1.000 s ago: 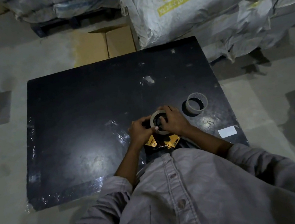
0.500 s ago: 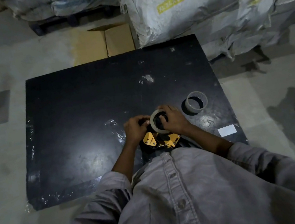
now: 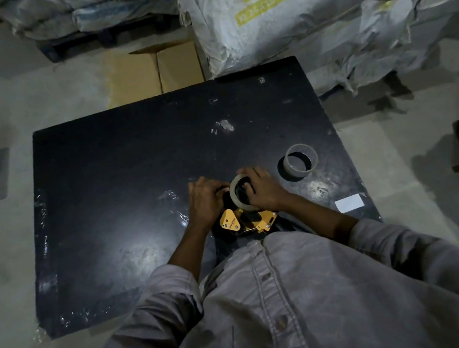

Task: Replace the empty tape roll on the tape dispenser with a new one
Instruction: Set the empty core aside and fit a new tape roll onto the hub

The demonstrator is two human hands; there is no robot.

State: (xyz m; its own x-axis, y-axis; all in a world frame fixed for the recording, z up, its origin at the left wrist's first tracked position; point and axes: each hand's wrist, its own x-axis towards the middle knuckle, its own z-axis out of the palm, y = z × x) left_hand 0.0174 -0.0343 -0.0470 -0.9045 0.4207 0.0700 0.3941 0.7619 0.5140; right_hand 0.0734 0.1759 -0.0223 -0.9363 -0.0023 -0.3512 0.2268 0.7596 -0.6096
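The person stands close against the near edge of the black desk [image 3: 110, 175], both hands working just in front of the grey shirt. The left hand [image 3: 205, 198] has its fingers curled round the dark body of the yellow tape dispenser [image 3: 230, 221], which sits at the desk's near edge. The right hand [image 3: 263, 191] grips the tape roll [image 3: 234, 196], fingers hooked over its rim into the hole; the roll stands on edge at the dispenser's top, between the two hands. A thin-walled tape ring [image 3: 300, 175] lies flat on the desk, near the right hand. A white label [image 3: 349, 203] lies nearer the right corner. Bulging sacks [image 3: 288, 12] are piled beyond the desk.
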